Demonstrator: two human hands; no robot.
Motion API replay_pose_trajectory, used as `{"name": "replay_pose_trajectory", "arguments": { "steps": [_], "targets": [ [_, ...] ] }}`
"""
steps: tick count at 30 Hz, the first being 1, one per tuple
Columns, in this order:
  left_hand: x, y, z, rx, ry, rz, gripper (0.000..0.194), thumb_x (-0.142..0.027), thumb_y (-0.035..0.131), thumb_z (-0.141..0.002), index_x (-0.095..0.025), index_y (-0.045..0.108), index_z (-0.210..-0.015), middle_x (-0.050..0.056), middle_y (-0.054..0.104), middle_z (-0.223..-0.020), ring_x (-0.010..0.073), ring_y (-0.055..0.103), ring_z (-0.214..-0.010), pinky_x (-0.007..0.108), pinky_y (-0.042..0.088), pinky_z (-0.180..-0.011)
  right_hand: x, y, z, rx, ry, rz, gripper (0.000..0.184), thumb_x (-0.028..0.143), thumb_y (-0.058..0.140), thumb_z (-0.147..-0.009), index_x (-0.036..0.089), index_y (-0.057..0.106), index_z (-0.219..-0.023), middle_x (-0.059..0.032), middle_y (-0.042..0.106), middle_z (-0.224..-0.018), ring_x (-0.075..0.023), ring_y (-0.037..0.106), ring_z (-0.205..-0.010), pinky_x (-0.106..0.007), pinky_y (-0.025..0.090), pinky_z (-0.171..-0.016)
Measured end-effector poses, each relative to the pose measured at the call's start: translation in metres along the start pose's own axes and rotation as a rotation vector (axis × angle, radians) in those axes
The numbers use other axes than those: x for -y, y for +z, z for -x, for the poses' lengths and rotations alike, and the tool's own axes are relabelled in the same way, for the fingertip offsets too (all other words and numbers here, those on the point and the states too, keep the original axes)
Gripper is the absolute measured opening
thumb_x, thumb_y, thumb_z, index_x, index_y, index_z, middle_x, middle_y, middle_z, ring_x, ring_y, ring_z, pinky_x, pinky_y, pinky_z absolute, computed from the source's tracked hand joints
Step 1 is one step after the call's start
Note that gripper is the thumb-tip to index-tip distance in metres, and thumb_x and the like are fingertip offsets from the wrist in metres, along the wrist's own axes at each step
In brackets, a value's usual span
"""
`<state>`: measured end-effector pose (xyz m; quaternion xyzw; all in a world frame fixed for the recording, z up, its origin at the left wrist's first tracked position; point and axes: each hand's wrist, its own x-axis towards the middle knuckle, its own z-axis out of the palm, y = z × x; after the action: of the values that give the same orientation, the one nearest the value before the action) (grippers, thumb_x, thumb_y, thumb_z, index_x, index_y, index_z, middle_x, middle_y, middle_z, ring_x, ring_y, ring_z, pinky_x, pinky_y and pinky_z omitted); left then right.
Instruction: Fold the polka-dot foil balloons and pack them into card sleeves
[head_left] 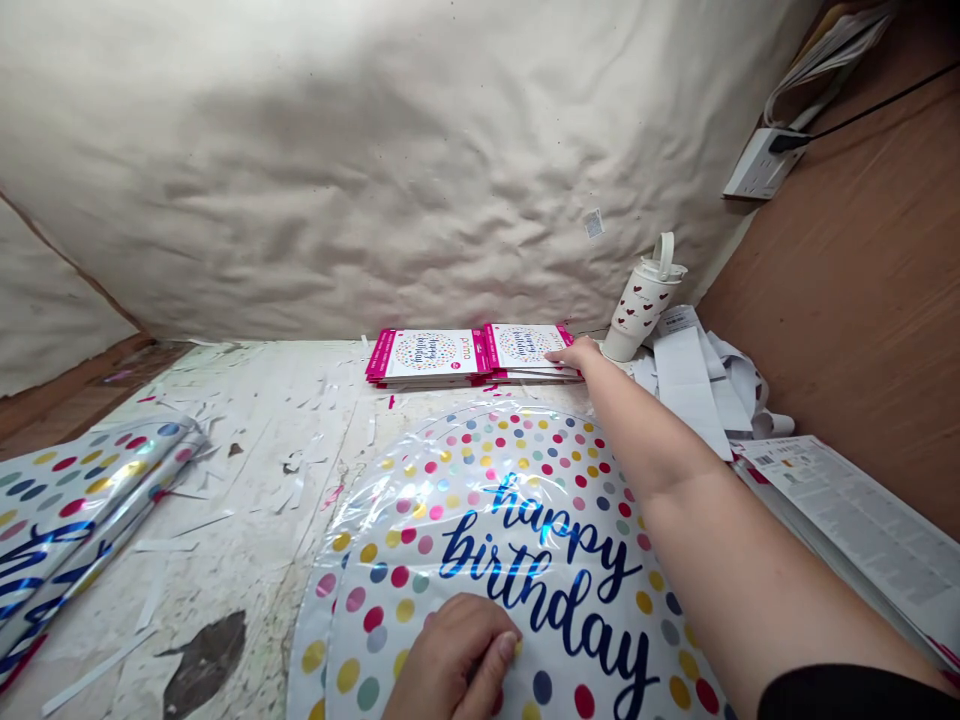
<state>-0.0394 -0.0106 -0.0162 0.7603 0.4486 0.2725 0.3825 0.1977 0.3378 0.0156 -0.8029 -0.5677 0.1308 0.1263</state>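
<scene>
left hand [461, 655]: over the near part of the balloon sheets, with fingers curled in narrow and thumb close beside them; cannot tell whether pinching any film.
right hand [579, 354]: reaching far across the table, touching the right end of the right card stack, with fingers partly hidden; cannot tell how wide or whether gripping.
balloon sheets [420, 540]: lying flat and overlapping at near centre, clear-edged, with coloured dots and "happy birthday" in shiny blue; partly under the right forearm in view.
left card stack [435, 352]: beyond the balloon sheets, pink-edged and white, printed with dots.
right card stack [521, 345]: just to the right of the left card stack, of matching print.
folded dotted film [82, 510]: at the left, with blue lettering.
tumbler [639, 308]: upright at the far right, white with dark red hearts and a raised handle.
paper strips [694, 385]: loosely heaped to the right of the tumbler and nearer.
printed sheets [847, 520]: at the right, beyond the forearm.
table [277, 400]: pale, worn, littered with scraps.
socket block [761, 165]: on the brown panel, far right, with a black plug in.
</scene>
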Motion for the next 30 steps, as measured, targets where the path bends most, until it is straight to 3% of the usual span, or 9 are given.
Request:
{"name": "replay_pose_trajectory", "arguments": {
  "steps": [4,9,13,18,22,24,26,28,30],
  "targets": [
    [-0.001,0.000,0.002,0.002,-0.001,0.018,0.021,-0.028,0.039,-0.089,-0.021,0.058,-0.085,0.004,0.063,-0.082,0.0165,0.058,-0.080,0.028,0.046,-0.073,0.004,-0.009,0.017,0.012,-0.117,0.133,0.062,0.048,0.060,-0.073,0.014,0.047,-0.124,-0.0178,0.045,-0.127,-0.0303,0.044,-0.115,-0.037,0.040,-0.089],
    [-0.003,0.001,0.002,0.006,0.014,0.029,0.020,-0.027,0.040,-0.089,-0.021,0.058,-0.084,0.005,0.063,-0.082,0.0170,0.057,-0.080,0.029,0.045,-0.075,0.007,-0.009,0.040,0.324,-0.324,0.323,0.027,0.030,0.056,-0.084,0.018,0.057,-0.108,-0.0075,0.057,-0.111,-0.0196,0.056,-0.095,-0.033,0.047,-0.080],
    [-0.003,0.002,0.002,0.015,-0.004,0.000,0.023,-0.029,0.038,-0.090,-0.020,0.059,-0.084,0.005,0.062,-0.081,0.0173,0.057,-0.080,0.029,0.045,-0.074,0.016,-0.009,0.050,0.427,-0.435,0.425,0.027,0.032,0.049,-0.089,0.018,0.053,-0.111,-0.0070,0.054,-0.114,-0.0176,0.056,-0.096,-0.038,0.049,-0.081],
    [-0.005,-0.002,-0.001,0.014,-0.018,-0.051,0.027,-0.031,0.037,-0.090,-0.019,0.061,-0.085,0.005,0.062,-0.082,0.0177,0.057,-0.081,0.030,0.046,-0.076,0.014,-0.032,0.084,0.375,-0.532,0.421,0.038,0.020,0.058,-0.080,0.022,0.054,-0.117,-0.0084,0.054,-0.121,-0.0254,0.052,-0.107,-0.037,0.042,-0.088],
    [-0.016,-0.007,0.000,0.052,0.016,-0.112,0.027,-0.029,0.037,-0.090,-0.019,0.062,-0.092,0.006,0.063,-0.092,0.0182,0.056,-0.089,0.032,0.045,-0.082,-0.037,-0.056,0.179,0.416,-0.666,0.362,0.048,0.021,0.061,-0.074,0.025,0.054,-0.121,-0.0066,0.053,-0.124,-0.0277,0.049,-0.113,-0.038,0.037,-0.094],
    [-0.027,-0.005,0.009,0.126,0.070,-0.211,0.026,-0.027,0.039,-0.089,-0.020,0.062,-0.099,0.007,0.062,-0.102,0.0198,0.055,-0.097,0.035,0.043,-0.087,-0.078,-0.060,0.247,0.623,-0.845,0.259,0.046,0.033,0.063,-0.073,0.028,0.057,-0.118,-0.0045,0.058,-0.119,-0.0251,0.054,-0.107,-0.037,0.043,-0.090],
    [-0.040,0.003,0.028,0.252,0.162,-0.344,0.026,-0.031,0.047,-0.085,-0.020,0.060,-0.105,0.009,0.059,-0.111,0.0237,0.052,-0.103,0.040,0.041,-0.091,-0.122,-0.054,0.315,0.754,-1.052,0.151,0.066,0.038,0.070,-0.063,0.027,0.051,-0.125,-0.0077,0.049,-0.131,-0.0285,0.049,-0.115,-0.039,0.043,-0.091],
    [-0.050,0.017,0.050,0.359,0.290,-0.467,0.038,-0.038,0.057,-0.078,-0.017,0.058,-0.109,0.013,0.058,-0.115,0.0294,0.051,-0.106,0.045,0.041,-0.091,-0.160,-0.039,0.369,0.613,-1.172,0.136,0.080,0.035,0.072,-0.062,0.023,0.039,-0.134,-0.0137,0.034,-0.141,-0.0358,0.037,-0.125,-0.051,0.037,-0.096],
    [-0.055,0.033,0.072,0.379,0.428,-0.571,0.038,-0.031,0.058,-0.078,-0.012,0.057,-0.111,0.017,0.058,-0.113,0.0317,0.053,-0.104,0.046,0.043,-0.087,-0.188,-0.022,0.402,0.418,-1.238,0.118,0.063,0.019,0.058,-0.076,0.019,0.038,-0.135,-0.0151,0.039,-0.138,-0.0331,0.038,-0.125,-0.053,0.036,-0.097]
  ]
}}
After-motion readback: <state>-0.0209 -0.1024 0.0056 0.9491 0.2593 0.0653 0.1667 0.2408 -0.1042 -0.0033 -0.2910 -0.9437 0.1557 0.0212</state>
